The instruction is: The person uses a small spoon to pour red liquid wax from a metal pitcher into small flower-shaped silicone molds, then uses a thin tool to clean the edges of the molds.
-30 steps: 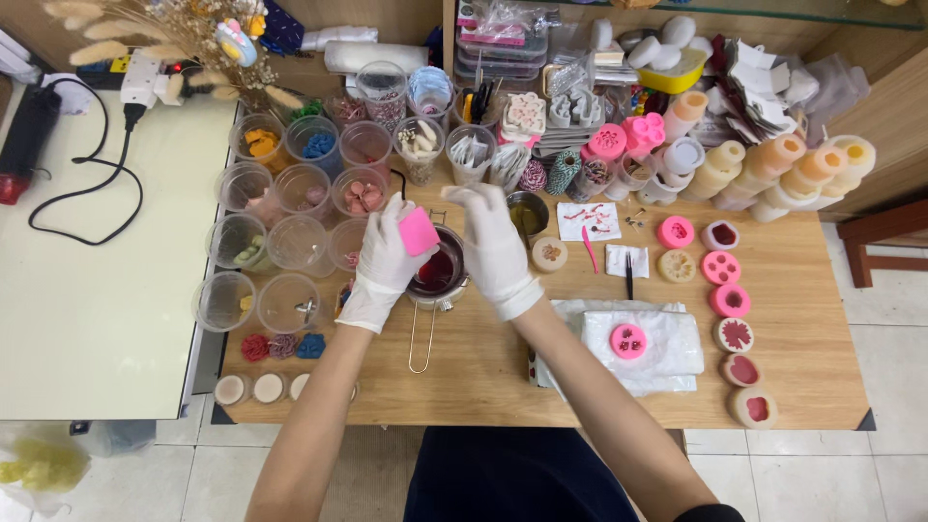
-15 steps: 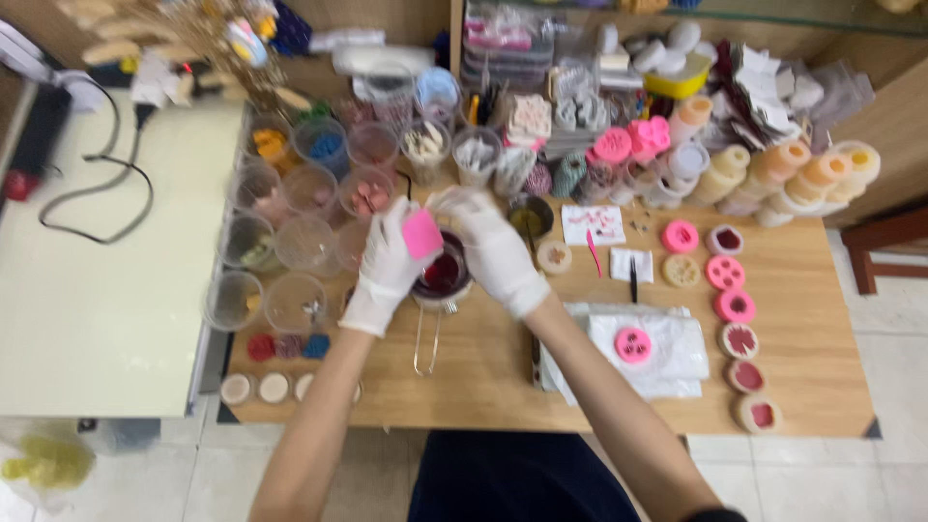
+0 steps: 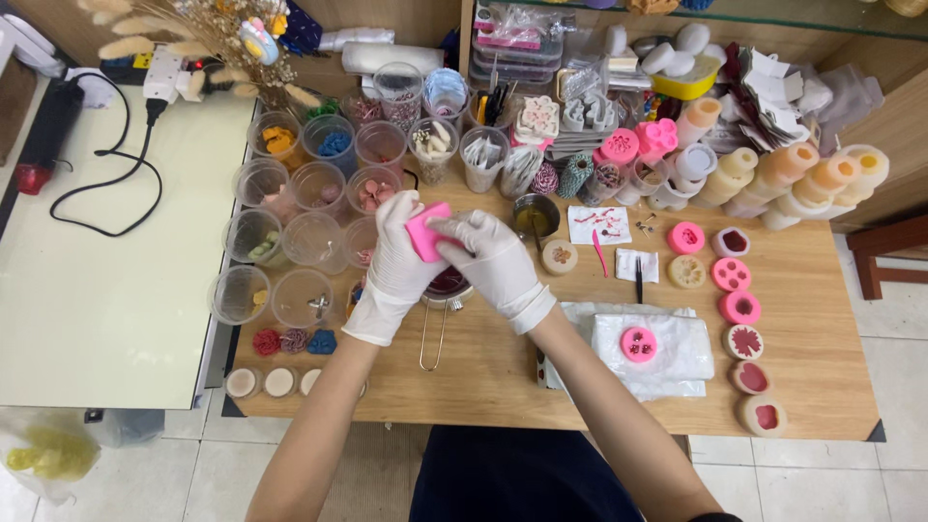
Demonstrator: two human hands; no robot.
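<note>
Both my gloved hands, left hand (image 3: pixel 406 253) and right hand (image 3: pixel 488 256), pinch the pink mould (image 3: pixel 426 232); slipping, it could drop into the red pot (image 3: pixel 447 286).

Both gloved hands meet at centre — left hand (image 3: pixel 404 253), right hand (image 3: pixel 493 259), fingers curled.

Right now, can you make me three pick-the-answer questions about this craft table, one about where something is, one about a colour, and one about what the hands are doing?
1. Where does the round pink mold lie?
A. on the white plastic sheet
B. on the floor
C. inside a clear cup

2. What colour is the block in the hands?
A. green
B. pink
C. black

3. What are the left hand and right hand doing?
A. resting flat on the table
B. holding scissors
C. both gripping the block

Answers: 1 A, it rests on the sheet. 2 B, it is bright pink. 3 C, gloved fingers from both sides press on it.
</note>
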